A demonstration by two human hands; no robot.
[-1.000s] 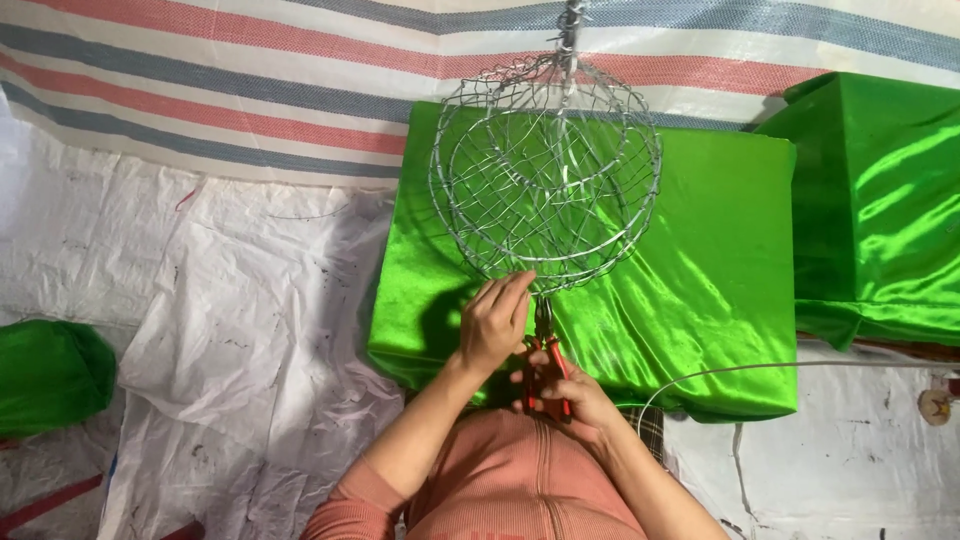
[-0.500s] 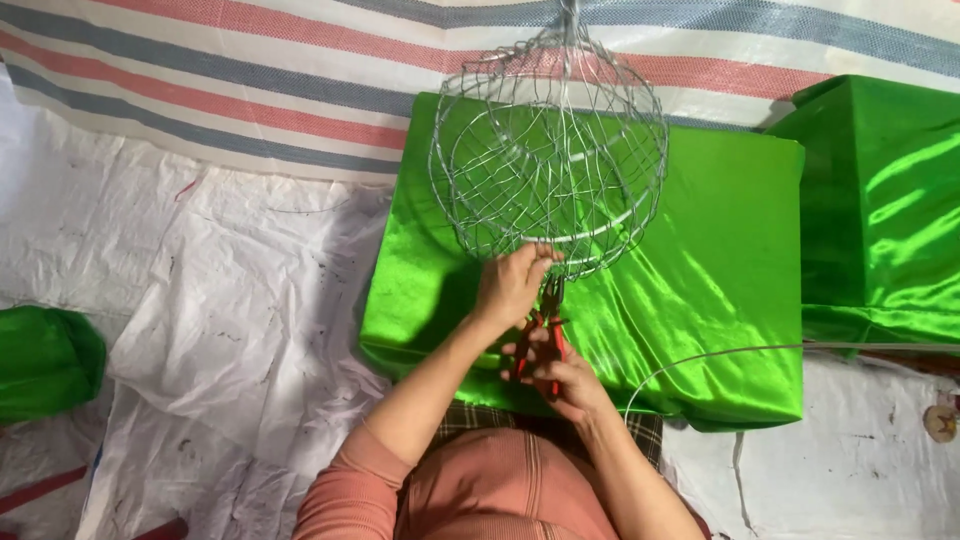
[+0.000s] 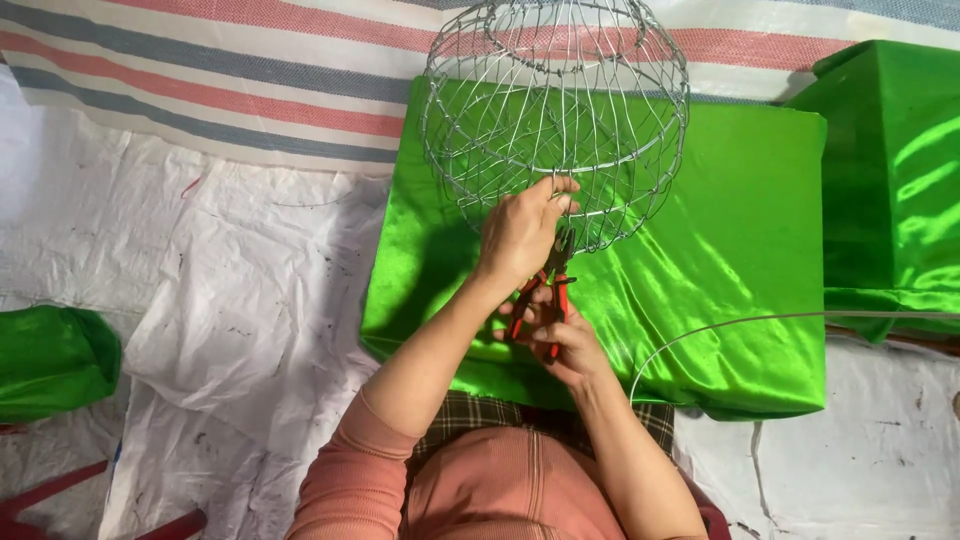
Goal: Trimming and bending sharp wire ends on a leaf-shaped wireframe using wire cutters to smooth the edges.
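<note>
Lying at the far left edge, a bundle of shiny green satin cloth (image 3: 50, 358) sits on the crumpled white woven plastic sheet (image 3: 230, 300) that covers the ground, with a striped red, blue and white tarpaulin (image 3: 200, 70) behind it. Further right, a block draped in the same green satin (image 3: 740, 260) serves as the work surface, and over its upper left part stands a rounded cage of thin silver wire (image 3: 557, 120), a globe-like frame of hoops and ribs whose upper end runs out of the top of the view.

The left hand (image 3: 520, 235) is raised to the lower rim of this wire frame, fingers curled and pinched narrowly on a wire at the bottom of the globe, so the frame lies directly above and touching those fingertips. Just below and slightly right, the right hand (image 3: 560, 345) is closed around red-handled pliers (image 3: 548, 290), whose dark nose points upward toward the same spot on the rim, just beside the left fingers. The pliers' long axis runs nearly straight up from the right hand to the frame. The left hand is the nearer one to the wire.

To the right, a loose length of silver wire (image 3: 760, 320) curves across the satin, and a second green satin-covered block (image 3: 890, 170) stands at the right edge.
</note>
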